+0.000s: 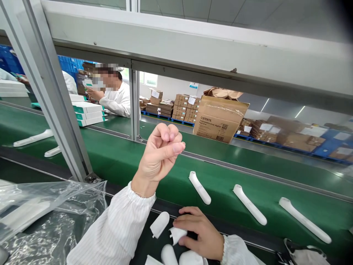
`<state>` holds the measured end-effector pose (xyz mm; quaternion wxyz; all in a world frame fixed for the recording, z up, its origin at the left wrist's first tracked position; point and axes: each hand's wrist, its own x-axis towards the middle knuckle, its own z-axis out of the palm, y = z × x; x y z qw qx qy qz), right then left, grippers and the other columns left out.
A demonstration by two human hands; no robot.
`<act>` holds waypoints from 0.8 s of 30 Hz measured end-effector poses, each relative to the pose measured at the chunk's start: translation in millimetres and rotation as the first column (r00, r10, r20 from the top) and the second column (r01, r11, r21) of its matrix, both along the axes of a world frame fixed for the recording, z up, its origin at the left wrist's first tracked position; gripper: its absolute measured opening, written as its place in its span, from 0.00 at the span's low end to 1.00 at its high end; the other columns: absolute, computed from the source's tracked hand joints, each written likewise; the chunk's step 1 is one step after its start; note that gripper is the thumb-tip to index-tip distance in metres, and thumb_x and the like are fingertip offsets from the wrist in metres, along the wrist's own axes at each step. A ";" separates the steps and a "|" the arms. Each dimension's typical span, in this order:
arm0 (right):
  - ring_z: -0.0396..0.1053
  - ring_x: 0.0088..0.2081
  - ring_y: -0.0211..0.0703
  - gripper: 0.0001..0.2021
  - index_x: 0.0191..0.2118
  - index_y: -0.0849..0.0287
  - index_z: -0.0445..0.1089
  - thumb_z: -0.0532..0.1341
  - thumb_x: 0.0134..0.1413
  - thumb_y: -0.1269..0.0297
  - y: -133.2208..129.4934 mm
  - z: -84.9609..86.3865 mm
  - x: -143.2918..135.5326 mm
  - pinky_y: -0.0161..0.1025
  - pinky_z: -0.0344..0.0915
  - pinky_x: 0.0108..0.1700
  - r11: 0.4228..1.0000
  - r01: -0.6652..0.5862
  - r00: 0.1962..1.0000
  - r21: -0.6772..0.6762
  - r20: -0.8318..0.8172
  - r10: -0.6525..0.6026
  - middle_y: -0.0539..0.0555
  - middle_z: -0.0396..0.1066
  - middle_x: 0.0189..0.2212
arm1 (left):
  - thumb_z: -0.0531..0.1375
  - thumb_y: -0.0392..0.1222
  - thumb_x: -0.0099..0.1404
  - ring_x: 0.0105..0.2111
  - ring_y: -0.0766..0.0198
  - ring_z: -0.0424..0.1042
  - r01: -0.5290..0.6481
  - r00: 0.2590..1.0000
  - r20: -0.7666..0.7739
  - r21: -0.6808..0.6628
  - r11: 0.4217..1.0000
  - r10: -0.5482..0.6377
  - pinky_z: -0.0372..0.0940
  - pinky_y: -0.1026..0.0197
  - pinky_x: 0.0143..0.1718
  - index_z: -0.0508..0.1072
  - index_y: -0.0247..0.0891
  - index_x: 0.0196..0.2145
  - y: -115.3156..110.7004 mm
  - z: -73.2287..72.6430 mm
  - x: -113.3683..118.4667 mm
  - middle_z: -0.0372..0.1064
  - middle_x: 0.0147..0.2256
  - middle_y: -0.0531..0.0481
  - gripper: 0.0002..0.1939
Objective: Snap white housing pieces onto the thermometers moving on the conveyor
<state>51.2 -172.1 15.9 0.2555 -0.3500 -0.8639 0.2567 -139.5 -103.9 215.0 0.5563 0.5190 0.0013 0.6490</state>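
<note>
My left hand [160,152] is raised above the green conveyor belt [116,158], its fingers curled shut against the thumb with nothing visible in them. Lower down, my right hand [200,232] rests on a dark surface and pinches a small white plastic cap [176,235]. More white caps [160,223] lie around it, one just left of the hand and others below it. Three long white handle-shaped parts lie on the belt beyond my hands: the nearest [200,187], a second [249,204] and a third [305,220].
A slanted aluminium frame post [46,88] crosses the left. A crumpled clear plastic bag [49,217] lies at bottom left. Two more white parts [33,138] sit on the belt's left. A co-worker [117,97] sits across beside stacked boxes [88,112]. A cardboard carton [220,117] stands behind the belt.
</note>
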 end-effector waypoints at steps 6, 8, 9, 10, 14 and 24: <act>0.65 0.57 0.52 0.19 0.54 0.46 0.73 0.67 0.55 0.61 0.0 -2.1 -0.9 0.49 0.61 0.60 1.000 0.030 1.000 0.010 0.005 -0.030 0.51 0.76 0.48 | 0.70 0.31 0.49 0.22 0.78 0.55 0.016 0.999 -0.029 0.051 0.999 -0.015 0.67 0.75 0.27 0.51 0.38 0.24 -0.2 0.0 -1.2 0.51 0.26 0.59 0.26; 0.66 0.56 0.52 0.19 0.54 0.47 0.73 0.66 0.57 0.59 0.2 -3.0 -1.3 0.49 0.62 0.59 0.999 0.037 0.999 0.029 0.006 -0.038 0.52 0.76 0.48 | 0.70 0.31 0.49 0.21 0.78 0.55 0.028 0.999 -0.038 0.087 0.996 -0.025 0.67 0.74 0.27 0.52 0.38 0.24 -0.4 0.0 -1.6 0.51 0.26 0.59 0.26; 0.66 0.56 0.52 0.18 0.55 0.47 0.73 0.65 0.58 0.59 0.3 -3.2 -1.4 0.50 0.62 0.59 0.999 0.037 0.999 0.040 0.007 -0.037 0.53 0.76 0.47 | 0.70 0.31 0.50 0.21 0.78 0.55 0.034 0.999 -0.045 0.106 0.994 -0.030 0.67 0.74 0.27 0.53 0.38 0.24 -0.7 0.0 -1.8 0.52 0.26 0.59 0.25; 0.66 0.56 0.52 0.18 0.55 0.47 0.73 0.65 0.58 0.58 0.5 -3.3 -1.5 0.50 0.62 0.59 0.998 0.035 0.999 0.050 0.008 -0.036 0.53 0.76 0.47 | 0.70 0.31 0.50 0.21 0.78 0.55 0.040 0.998 -0.053 0.125 0.991 -0.033 0.67 0.73 0.27 0.53 0.38 0.23 -1.1 0.0 -2.0 0.52 0.26 0.59 0.25; 0.67 0.55 0.51 0.19 0.54 0.48 0.73 0.65 0.58 0.57 1.2 -4.2 -1.2 0.50 0.62 0.58 0.996 0.036 0.999 0.077 0.003 -0.036 0.54 0.76 0.47 | 0.70 0.31 0.52 0.21 0.77 0.56 0.049 0.995 -0.099 0.190 0.981 -0.031 0.68 0.71 0.27 0.56 0.37 0.23 -2.9 0.6 -2.6 0.54 0.25 0.59 0.23; 0.71 0.50 0.49 0.18 0.54 0.51 0.73 0.65 0.57 0.61 1.8 1.9 -1.3 0.48 0.67 0.54 0.994 0.105 0.976 -0.017 -0.192 -0.106 0.56 0.75 0.46 | 0.70 0.32 0.54 0.23 0.75 0.62 0.050 0.974 -0.225 0.229 0.972 0.003 0.74 0.66 0.32 0.62 0.37 0.24 -4.2 0.2 -4.8 0.58 0.26 0.57 0.17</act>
